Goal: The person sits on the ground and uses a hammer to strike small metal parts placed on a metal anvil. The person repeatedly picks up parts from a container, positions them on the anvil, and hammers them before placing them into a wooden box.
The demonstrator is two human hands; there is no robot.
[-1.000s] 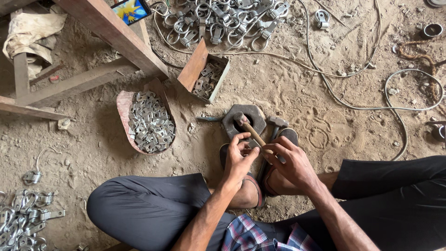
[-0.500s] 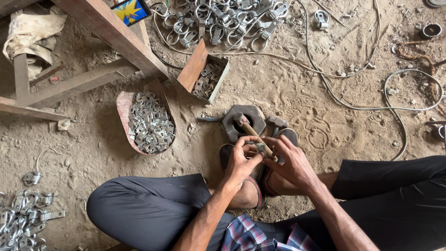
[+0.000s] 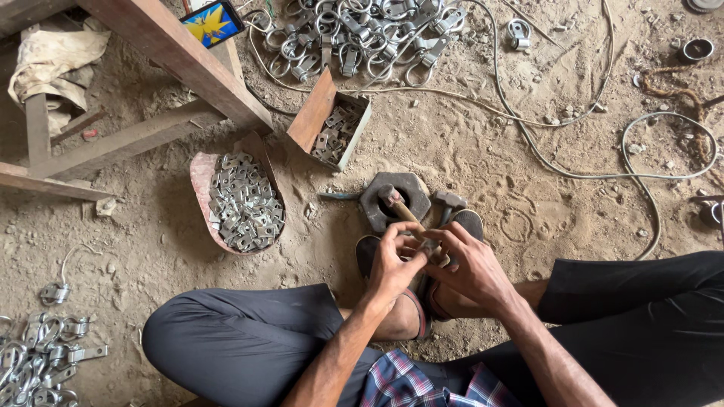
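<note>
Curved reddish scoop tray [image 3: 200, 175] of small flat silver metal plates [image 3: 243, 203] on sandy floor [image 3: 483, 158], left. Left hand [image 3: 392, 265] fingers pinch wooden-handled hammer [image 3: 407, 215], head resting on dark hexagonal metal block [image 3: 396, 197]. Right hand [image 3: 469, 265] fingers clasp the handle just beside.

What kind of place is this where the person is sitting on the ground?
It looks like a small metal workshop with a dirt floor. There is a pile of metal clamps, a tray of small metal plates, and a hammer held over a heavy metal block.
</note>
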